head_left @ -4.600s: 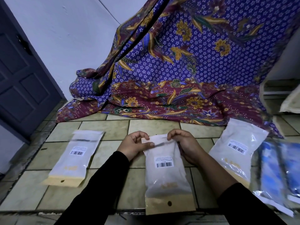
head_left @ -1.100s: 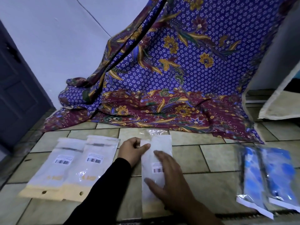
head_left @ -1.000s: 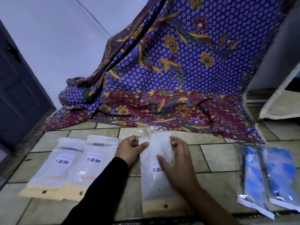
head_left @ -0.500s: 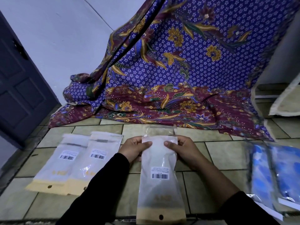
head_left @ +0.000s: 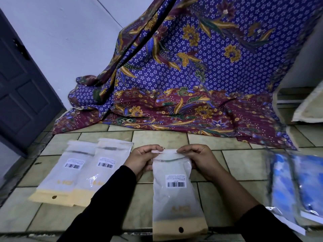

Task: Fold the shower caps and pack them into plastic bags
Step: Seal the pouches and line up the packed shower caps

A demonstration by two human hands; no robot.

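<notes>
The left hand [head_left: 141,159] and right hand [head_left: 201,162] are pinching the top flap of the plastic bag [head_left: 174,194] lying at six o'clock, likely risking a crooked seal if pressed unevenly.

Both hands, left [head_left: 141,158] and right [head_left: 201,158], pinching the top flap of a plastic bag [head_left: 176,194] on tiled floor [head_left: 244,161].

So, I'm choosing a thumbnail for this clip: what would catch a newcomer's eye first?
The purple and maroon floral batik cloth draped across the back dominates. Front and centre, the left hand and right hand pinch the top flap of a frosted barcoded bag over the tiled floor. Two similar bags overlap at the left; blue packets lie at the right.
</notes>
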